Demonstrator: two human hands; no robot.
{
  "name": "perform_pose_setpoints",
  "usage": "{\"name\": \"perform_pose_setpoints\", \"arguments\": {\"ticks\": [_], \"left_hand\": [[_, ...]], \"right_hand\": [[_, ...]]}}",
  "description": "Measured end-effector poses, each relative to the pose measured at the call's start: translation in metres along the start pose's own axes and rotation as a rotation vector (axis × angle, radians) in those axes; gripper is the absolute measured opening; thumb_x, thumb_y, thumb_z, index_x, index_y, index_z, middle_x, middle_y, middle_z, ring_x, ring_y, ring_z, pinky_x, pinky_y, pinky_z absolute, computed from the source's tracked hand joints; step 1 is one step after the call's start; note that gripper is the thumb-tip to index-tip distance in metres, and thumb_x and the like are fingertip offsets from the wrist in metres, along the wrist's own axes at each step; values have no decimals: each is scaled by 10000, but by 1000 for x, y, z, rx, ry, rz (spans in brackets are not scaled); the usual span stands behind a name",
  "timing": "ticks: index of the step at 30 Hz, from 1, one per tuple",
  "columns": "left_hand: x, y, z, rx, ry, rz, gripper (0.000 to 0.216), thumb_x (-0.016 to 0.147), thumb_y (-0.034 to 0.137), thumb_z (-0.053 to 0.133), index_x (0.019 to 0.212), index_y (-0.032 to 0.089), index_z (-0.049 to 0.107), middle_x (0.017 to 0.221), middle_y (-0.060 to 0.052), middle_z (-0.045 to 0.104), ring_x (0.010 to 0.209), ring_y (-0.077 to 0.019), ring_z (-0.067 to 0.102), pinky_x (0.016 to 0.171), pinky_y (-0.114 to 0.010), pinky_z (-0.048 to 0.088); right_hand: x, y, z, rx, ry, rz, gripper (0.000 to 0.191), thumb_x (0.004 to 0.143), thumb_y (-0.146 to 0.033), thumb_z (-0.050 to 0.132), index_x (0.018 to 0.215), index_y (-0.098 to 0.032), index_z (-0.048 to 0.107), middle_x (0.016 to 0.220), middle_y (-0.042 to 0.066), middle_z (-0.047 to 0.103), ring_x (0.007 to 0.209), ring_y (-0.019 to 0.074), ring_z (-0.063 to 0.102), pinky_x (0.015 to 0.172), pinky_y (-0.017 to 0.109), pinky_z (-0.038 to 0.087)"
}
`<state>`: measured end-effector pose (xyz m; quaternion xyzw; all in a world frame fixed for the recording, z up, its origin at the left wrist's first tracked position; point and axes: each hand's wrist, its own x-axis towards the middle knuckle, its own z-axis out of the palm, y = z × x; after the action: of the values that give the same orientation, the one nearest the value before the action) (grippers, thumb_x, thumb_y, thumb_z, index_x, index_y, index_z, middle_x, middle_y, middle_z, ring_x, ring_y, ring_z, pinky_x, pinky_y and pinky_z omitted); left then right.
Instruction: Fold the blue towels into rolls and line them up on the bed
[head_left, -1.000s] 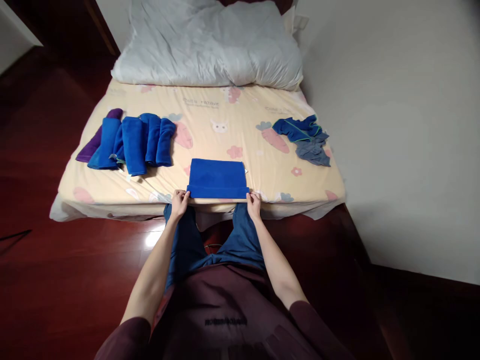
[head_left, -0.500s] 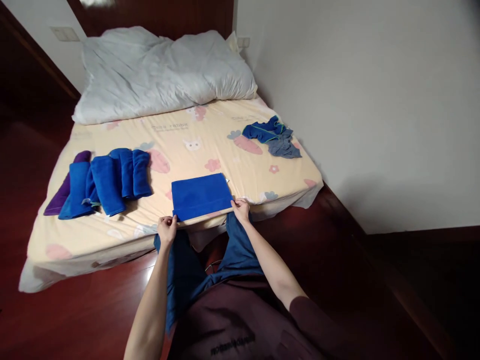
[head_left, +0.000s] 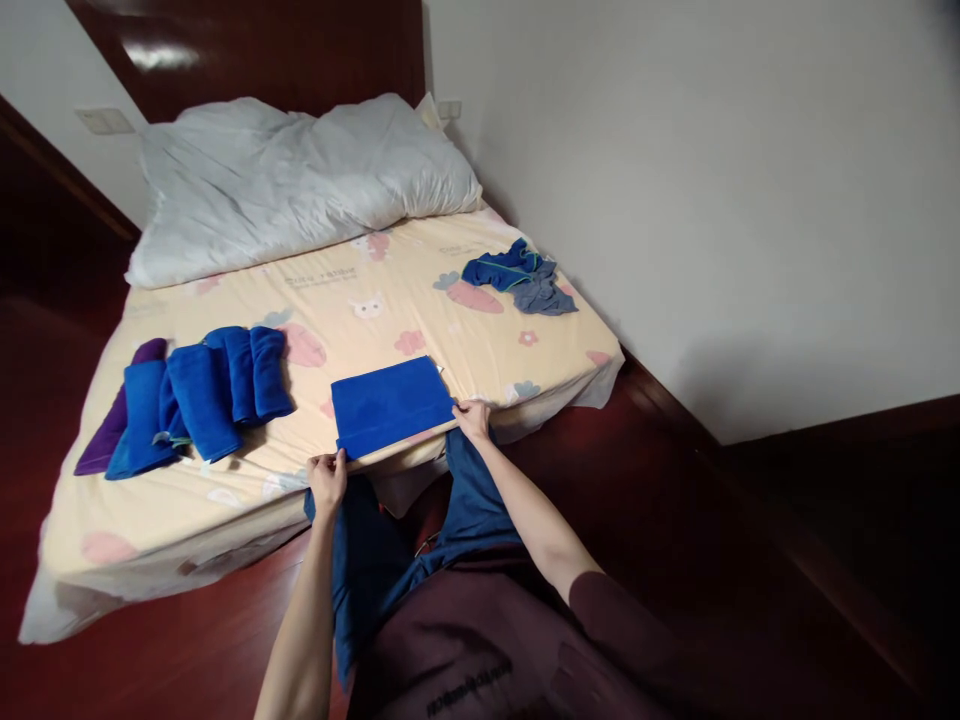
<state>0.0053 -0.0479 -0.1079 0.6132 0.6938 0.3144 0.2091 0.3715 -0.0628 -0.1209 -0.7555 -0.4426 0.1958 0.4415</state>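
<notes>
We pinch the near corners of the folded blue cloth (head_left: 390, 405), our left hand (head_left: 328, 478) on its left corner and our right hand (head_left: 472, 417) on its right, as it lies flat at the near edge of the bed (head_left: 465, 330).

The person wears a dark maroon top with sleeves pushed up above the elbows; both forearms are bare. A line of dark printed lettering, too blurred to read, runs across the front of the top at 6 o'clock. The trousers are blue denim. The left hand (head_left: 328, 480) and right hand (head_left: 472, 418) are bare, without gloves.
</notes>
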Motion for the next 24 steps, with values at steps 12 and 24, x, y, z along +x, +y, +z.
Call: {"name": "perform_pose_setpoints", "arguments": {"ticks": [12, 24], "left_hand": [[-39, 32, -19, 264, -194, 598, 489, 1014, 295, 418, 1481, 165, 490, 1562, -157, 488, 1479, -304, 415, 1190, -485, 391], [-18, 35, 17, 522, -277, 561, 670, 906, 111, 391, 1573, 48, 400, 1639, -166, 365, 1541, -312, 321, 1278, -486, 239]], "right_hand": [[-32, -16, -38, -191, -169, -525, 441, 976, -243, 514, 1403, -198, 613, 1525, 94, 556, 1437, 234, 494, 1224, 438, 391], [-9, -21, -31, -556, -480, -578, 567, 934, -169, 528, 1500, -141, 541, 1602, 105, 457, 1515, 264, 389, 1222, 472, 376]]}}
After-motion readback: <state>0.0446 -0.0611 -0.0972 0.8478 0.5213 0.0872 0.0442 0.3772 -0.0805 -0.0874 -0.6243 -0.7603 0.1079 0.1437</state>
